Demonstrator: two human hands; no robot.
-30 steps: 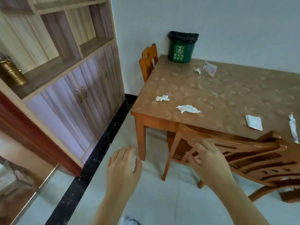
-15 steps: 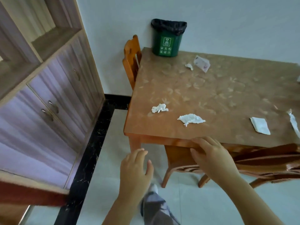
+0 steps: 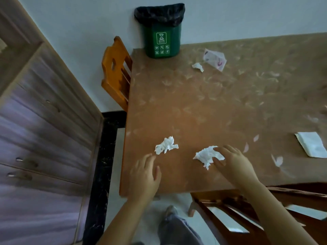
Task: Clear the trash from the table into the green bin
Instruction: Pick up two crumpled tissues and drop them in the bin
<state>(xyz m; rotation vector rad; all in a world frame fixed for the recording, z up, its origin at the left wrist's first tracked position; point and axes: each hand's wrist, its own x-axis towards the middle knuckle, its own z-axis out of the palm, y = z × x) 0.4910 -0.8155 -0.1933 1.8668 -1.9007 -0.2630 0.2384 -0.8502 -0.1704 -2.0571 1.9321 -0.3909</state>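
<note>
Hands now over table (image 3: 221, 106), up from the chair: right hand (image 3: 233, 164) spread, closing on crumpled tissue (image 3: 207, 155); left hand (image 3: 144, 175) open, empty. Green bin (image 3: 160, 32) at 12 o'clock; first pickup starting.

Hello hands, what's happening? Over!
Right hand open, fingers on crumpled tissue. Left hand open, empty, beside second tissue. Green bin at far corner, nothing blocking.
</note>
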